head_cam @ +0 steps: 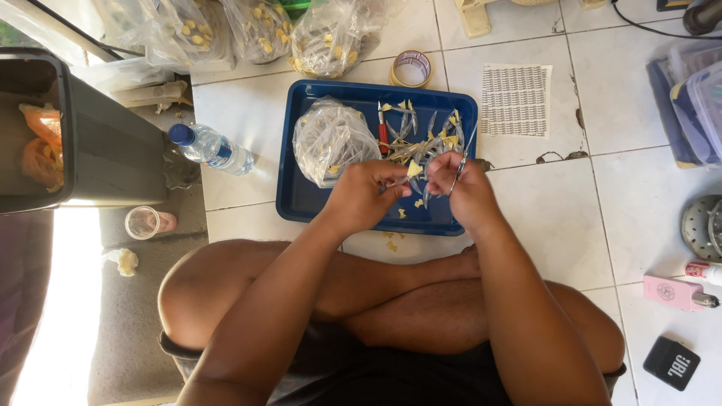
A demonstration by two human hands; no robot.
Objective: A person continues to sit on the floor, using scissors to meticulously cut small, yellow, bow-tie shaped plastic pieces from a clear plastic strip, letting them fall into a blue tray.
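A person sits cross-legged on a white tiled floor, both hands working above a dark blue plastic tray (301,197). The left hand (366,193) pinches a small yellow tag (414,170) between fingertips, while the right hand (460,183) is closed around a slim metal tool (462,162) that angles up toward the tray's far edge. Inside the tray lie a crumpled clear bag (329,139), a red-handled knife (383,131) and a scatter of thin silvery pieces (421,135) with yellow scraps. Beyond the tray sit three clear bags of yellowish bits (259,30), a tape roll (411,68) and a white printed sheet (516,99). A blue-capped water bottle (212,147) lies on its side to the left.
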